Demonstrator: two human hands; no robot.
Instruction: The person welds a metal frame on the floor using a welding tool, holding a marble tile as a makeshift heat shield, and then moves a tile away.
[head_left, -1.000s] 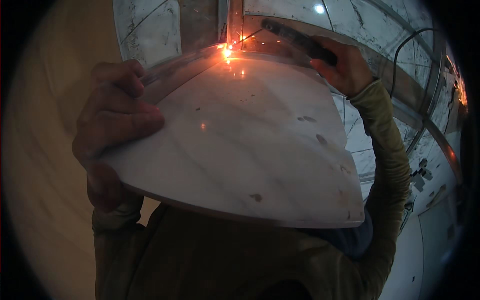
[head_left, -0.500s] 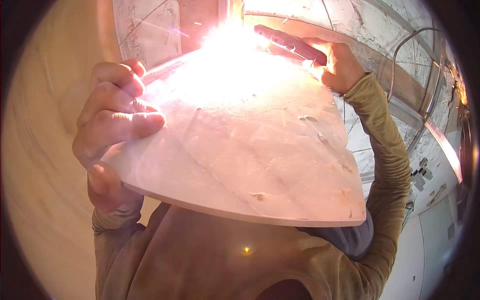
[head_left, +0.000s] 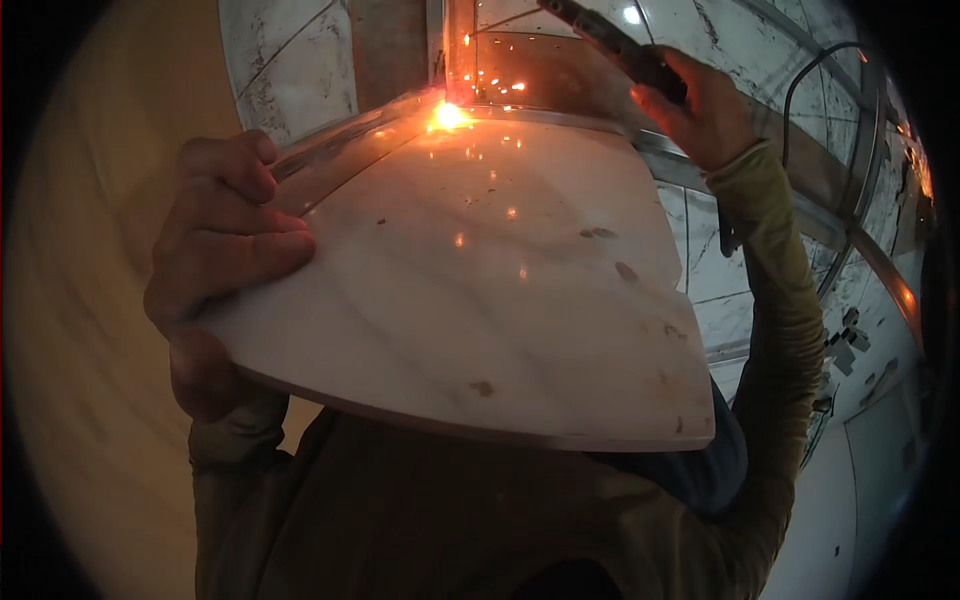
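Note:
A white, grey-veined marble-look slab (head_left: 470,290) with a curved near edge lies tilted in front of my body. Its left corner is gripped by my left hand (head_left: 225,240), the thumb under the edge and the fingers bent over the top. At the slab's far corner a small glowing weld spot (head_left: 449,116) burns orange-white where metal bars meet. My right hand (head_left: 705,110), up and to the right of that spot, is wrapped round a dark welding electrode holder (head_left: 625,55). The holder's front end is near the top edge, away from the glow; no rod can be made out.
Metal frame bars (head_left: 345,150) run along the slab's far left edge and behind it. White stained tiles (head_left: 705,225) lie beyond on the right, with a dark cable (head_left: 795,90) looping over them. A beige curved surface (head_left: 90,300) fills the left side. Sparks fly near the weld spot.
The blinding arc has died down to a small glow with scattered sparks, and the scene has darkened. My right hand has moved up and right with the electrode holder. My left hand stays on the slab.

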